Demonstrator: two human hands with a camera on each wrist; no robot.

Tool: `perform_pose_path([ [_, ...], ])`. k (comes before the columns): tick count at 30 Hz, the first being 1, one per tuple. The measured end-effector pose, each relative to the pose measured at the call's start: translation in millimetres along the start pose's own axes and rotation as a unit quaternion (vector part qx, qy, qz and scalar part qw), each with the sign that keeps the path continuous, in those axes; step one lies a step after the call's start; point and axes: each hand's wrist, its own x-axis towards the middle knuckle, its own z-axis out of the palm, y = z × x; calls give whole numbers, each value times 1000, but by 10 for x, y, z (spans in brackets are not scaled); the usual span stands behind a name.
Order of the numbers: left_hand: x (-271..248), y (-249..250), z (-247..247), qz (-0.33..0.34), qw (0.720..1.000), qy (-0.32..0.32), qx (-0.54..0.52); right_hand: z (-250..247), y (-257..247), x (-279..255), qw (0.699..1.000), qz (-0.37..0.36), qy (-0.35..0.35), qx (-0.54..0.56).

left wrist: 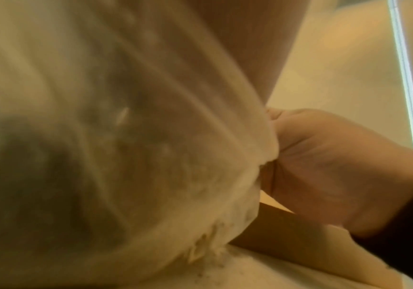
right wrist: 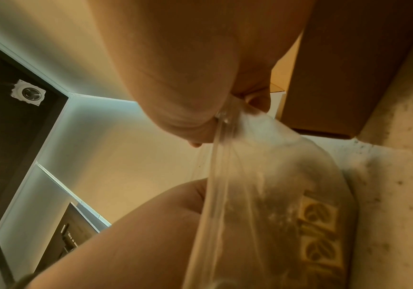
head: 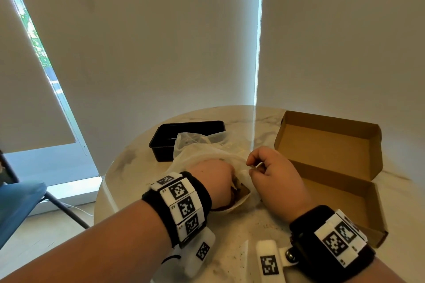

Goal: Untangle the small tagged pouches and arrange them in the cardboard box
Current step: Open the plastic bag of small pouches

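Translucent plastic, crumpled and cloudy: that is the plastic bag (head: 207, 151) in the middle of the round marble table (head: 230, 232), and the pouches (head: 239, 189) are down inside it, only a brown-and-tan corner with a reddish string showing at the near end. Through the film in the right wrist view, a tan tag with printed leaf shapes (right wrist: 320, 221) lies against the tabletop. How many pouches are in there, I cannot tell.

Left hand (head: 213, 181) is plunged into the bag's mouth; its fingers are hidden under the plastic, so whether they are curled on anything cannot be told. Right hand (head: 273, 174) sits just beside it, fingers curled in, thumb and forefinger pinching the bag's rim and holding the film taut; the left wrist view shows that pinch at the edge of the plastic, close up and blurred.

Cardboard box (head: 331, 145) stands open just to the right of the right hand, lid flap laid flat toward the near edge, bare brown card inside. Behind the bag, touching its far end, sits a black plastic tray (head: 165, 140). Off to the left, beyond the table, a blue chair seat (head: 18, 202).
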Motion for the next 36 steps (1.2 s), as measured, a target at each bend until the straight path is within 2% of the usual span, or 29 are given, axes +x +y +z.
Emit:
perform_pose_path([
  [6,-9,-10,10,8,999,-22,-42,2,0,-3,1000,1,0,7],
  [12,140,-28,129,-16,1000,-14,11,-13,-7,-13,1000,12,-4,15],
  [19,-81,-30,1,19,999,16,31,-6,20,13,999,21,16,21],
  [20,-131,-16,-29,23,999,30,22,-6,25,16,999,22,19,21],
  [22,-226,13,-120,50,994,98,22,-4,36,22,999,25,20,20],
  [23,-280,20,-173,59,993,105,16,-2,39,24,999,27,19,20],
  [26,-405,6,-365,59,992,103,-50,6,51,26,999,31,21,20],
  [29,-559,-80,-570,59,979,114,-158,-1,56,32,999,35,20,22],
  [36,-649,-313,-723,55,912,175,-367,-5,33,13,997,50,0,52],
])
